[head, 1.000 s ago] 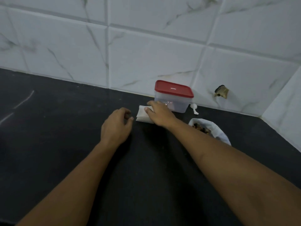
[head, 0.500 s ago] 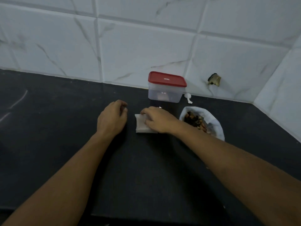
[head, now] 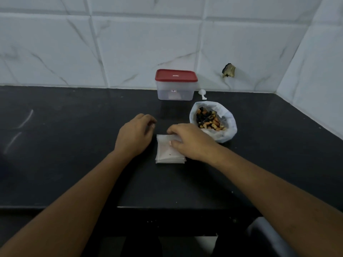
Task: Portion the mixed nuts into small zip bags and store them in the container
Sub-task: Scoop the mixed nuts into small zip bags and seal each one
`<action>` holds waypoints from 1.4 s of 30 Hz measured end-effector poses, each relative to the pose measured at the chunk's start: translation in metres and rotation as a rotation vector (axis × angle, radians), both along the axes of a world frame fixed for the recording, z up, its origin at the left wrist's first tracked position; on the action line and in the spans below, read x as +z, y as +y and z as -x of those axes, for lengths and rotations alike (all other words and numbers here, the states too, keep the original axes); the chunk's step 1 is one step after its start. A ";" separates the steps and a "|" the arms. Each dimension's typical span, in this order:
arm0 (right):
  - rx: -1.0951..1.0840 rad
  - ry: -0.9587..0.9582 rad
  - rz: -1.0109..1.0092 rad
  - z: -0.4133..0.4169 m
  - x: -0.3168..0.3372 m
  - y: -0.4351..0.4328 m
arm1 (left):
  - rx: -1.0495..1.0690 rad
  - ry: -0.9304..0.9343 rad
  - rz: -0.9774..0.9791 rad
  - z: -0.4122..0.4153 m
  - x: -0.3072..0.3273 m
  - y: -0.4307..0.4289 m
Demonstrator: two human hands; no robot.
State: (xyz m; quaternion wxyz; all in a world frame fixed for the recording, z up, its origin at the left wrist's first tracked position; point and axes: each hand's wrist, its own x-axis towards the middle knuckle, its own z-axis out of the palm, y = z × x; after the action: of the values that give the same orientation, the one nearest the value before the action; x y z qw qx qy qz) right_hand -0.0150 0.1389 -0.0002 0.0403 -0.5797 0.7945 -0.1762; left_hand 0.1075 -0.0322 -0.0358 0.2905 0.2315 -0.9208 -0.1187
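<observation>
Across counter (head: 74, 154), right hand (head: 189, 140) pulled zip bags (head: 168, 154) nearer.

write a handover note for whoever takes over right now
Left hand: loosely curled, empty, beside the zip bags.
Right hand: pinching the stack's far edge.
Mixed nuts sit in an open white bag right of the stack; container behind, red lid on, scoop beside it.
Done: no filled bags in sight.
Left: fill bags, seal, open container, store.
</observation>
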 end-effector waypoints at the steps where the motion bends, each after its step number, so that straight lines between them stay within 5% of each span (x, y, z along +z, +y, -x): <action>1: -0.013 -0.002 0.010 0.001 -0.001 0.000 | 0.009 -0.002 0.002 -0.001 0.000 0.002; 18: 0.014 -0.033 0.135 0.007 0.029 0.012 | 0.018 0.037 -0.089 -0.006 0.002 0.011; 24: -0.054 -0.174 0.270 0.035 0.051 0.015 | -0.093 0.060 -0.260 -0.009 0.004 0.013; 33: -0.235 -0.481 0.502 0.083 0.065 0.013 | -0.180 -0.118 -0.141 -0.007 0.003 0.029; 39: -0.265 -0.780 0.551 0.091 0.056 0.000 | -0.144 0.287 -0.493 0.015 0.024 0.027; 42: -0.288 -0.710 0.578 0.093 0.047 -0.005 | -0.186 0.468 -0.599 0.048 0.044 0.029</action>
State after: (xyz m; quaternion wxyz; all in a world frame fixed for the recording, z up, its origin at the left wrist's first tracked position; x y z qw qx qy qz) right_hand -0.1078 0.1335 0.0470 0.1215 -0.3553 0.7223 -0.5807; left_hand 0.0593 -0.0028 0.0080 0.4003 0.1884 -0.7714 -0.4574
